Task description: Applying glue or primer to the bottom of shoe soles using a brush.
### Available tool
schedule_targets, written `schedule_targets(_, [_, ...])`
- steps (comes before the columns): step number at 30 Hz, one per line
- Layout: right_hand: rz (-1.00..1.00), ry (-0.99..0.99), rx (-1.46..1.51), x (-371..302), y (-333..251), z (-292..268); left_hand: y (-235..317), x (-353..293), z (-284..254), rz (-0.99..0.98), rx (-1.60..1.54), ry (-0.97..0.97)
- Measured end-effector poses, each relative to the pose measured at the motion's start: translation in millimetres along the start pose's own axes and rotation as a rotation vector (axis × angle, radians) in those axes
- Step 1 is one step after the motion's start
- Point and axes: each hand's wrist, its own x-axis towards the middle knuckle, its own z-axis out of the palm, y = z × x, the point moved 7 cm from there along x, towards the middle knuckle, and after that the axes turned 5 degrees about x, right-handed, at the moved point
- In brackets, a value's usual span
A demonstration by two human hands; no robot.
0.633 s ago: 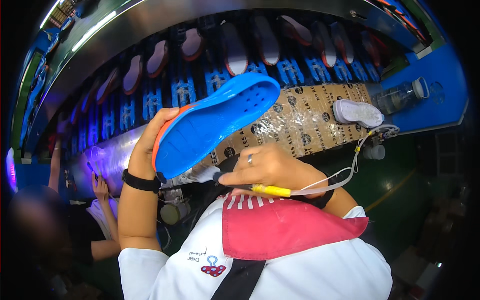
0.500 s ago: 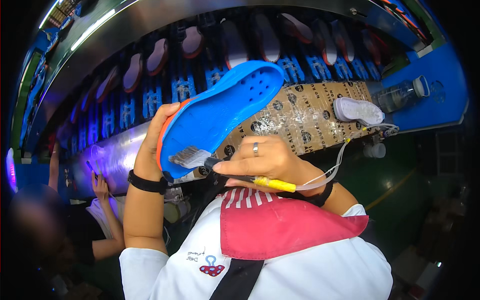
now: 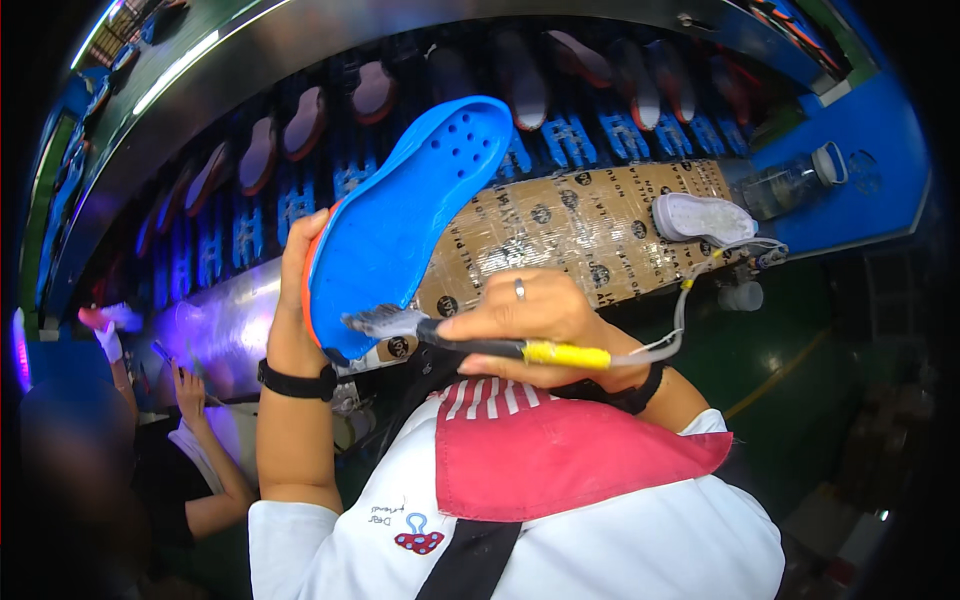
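A blue shoe sole (image 3: 395, 215) with an orange-red outer edge is tilted up in front of me, its holed end pointing away to the upper right. My left hand (image 3: 298, 290) is closed round its left edge, near the end closest to me. My right hand (image 3: 530, 325) grips a glue brush (image 3: 440, 329) with a black handle, yellow tape and a tube running off its rear. The grey bristles touch or hover just over the near end of the sole's inner face; I cannot tell which.
Printed cardboard (image 3: 560, 225) covers the bench. On its right lie a white shoe sole (image 3: 705, 220) and a clear plastic bottle (image 3: 790, 185). Beyond, a rack of blue holders (image 3: 570, 143) carries several soles. A co-worker's hand (image 3: 190, 395) works at the left.
The blue sole has shifted left and turned more upright, with my left hand on it. The brush stays over its near end. At the left, a co-worker's gloved hand now raises a red-and-white sole.
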Motion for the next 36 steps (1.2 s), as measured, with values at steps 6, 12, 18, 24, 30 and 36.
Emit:
schedule_targets(6, [0.333,0.237,0.265,-8,40,-15,-24,-1,14,0.066,-0.008,0.016])
schedule_targets(12, [0.214,0.555,-0.048,-20,25,-57,-42,-3,8,0.032,0.014,0.018])
schedule_targets(18, [0.022,0.423,-0.044,-40,-14,-90,-20,-13,64,0.426,0.103,-0.093])
schedule_targets(24, [0.209,0.622,-0.135,-99,-27,-153,49,5,167,0.613,0.152,-0.300])
schedule_targets(30, [0.299,0.743,-0.056,-142,-29,-175,151,112,254,0.668,-0.055,-0.177])
schedule_targets(36, [0.444,0.863,-0.043,-175,-16,-188,168,154,248,0.406,0.020,-0.111])
